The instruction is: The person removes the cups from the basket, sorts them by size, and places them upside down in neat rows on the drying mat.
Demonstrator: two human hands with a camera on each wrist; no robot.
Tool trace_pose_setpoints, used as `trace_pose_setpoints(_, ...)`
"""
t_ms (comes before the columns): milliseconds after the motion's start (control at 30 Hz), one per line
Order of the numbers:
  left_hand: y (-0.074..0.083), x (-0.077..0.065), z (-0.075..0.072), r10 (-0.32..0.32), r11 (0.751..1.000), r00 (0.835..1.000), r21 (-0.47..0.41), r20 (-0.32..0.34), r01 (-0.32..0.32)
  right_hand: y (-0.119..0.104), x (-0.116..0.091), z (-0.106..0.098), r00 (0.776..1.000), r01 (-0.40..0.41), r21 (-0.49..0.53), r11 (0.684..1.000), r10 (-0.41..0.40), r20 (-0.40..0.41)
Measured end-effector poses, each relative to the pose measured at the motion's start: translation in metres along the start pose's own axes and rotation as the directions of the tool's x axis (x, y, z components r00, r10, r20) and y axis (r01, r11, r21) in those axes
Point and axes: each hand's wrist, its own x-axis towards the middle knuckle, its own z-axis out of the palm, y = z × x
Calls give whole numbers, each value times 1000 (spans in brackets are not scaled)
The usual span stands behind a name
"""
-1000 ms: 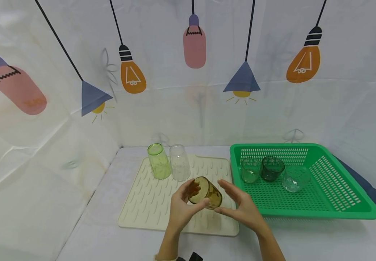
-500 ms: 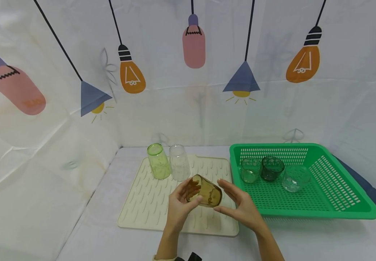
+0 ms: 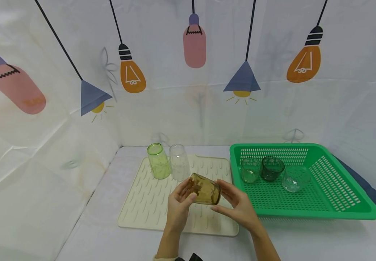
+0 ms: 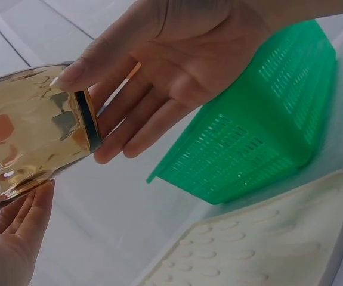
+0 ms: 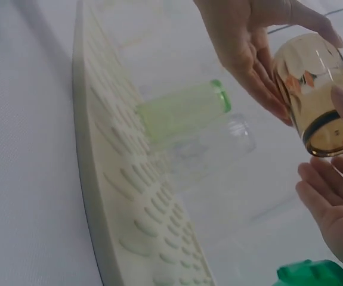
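My left hand (image 3: 178, 208) holds an amber drinking glass (image 3: 205, 190) around its open end, thumb on the near side. The glass lies tilted on its side in the air over a cream drying mat (image 3: 149, 204), its thick base toward the right. At that base is my right hand (image 3: 241, 206), fingers fairly straight and spread, with the thumb low beside it. In the right wrist view, the right fingers (image 5: 323, 187) stand just off the base of the glass (image 5: 311, 77), and the thumb overlaps its side. Some left fingers are hidden behind the glass.
A green tall glass (image 3: 159, 163) and a clear tall glass (image 3: 179, 163) stand side by side at the mat's back left. To the right, a green plastic basket (image 3: 312, 212) holds three short glasses, one of them dark (image 3: 272, 168). A printed cloth hangs behind.
My left hand has turned the amber glass from its mouth facing me to more side-on, mouth leftward. My right hand has shifted slightly left, closer to the base.
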Motion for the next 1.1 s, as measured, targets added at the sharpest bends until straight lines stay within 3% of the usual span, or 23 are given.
trace_pose_setpoints(467,-4,0,4,-48,989,999,-142,7,49,-2,3,7,998,32,120,992,-25,-54)
trace_pose_setpoints(833,-10,-1,9,-45,976,998,-212,45,53,-2,4,13,998,-29,136,990,35,-46)
trace_pose_setpoints(1100,-11,-1,10,-55,962,993,-259,105,80,-3,5,14,994,55,192,980,-35,-103)
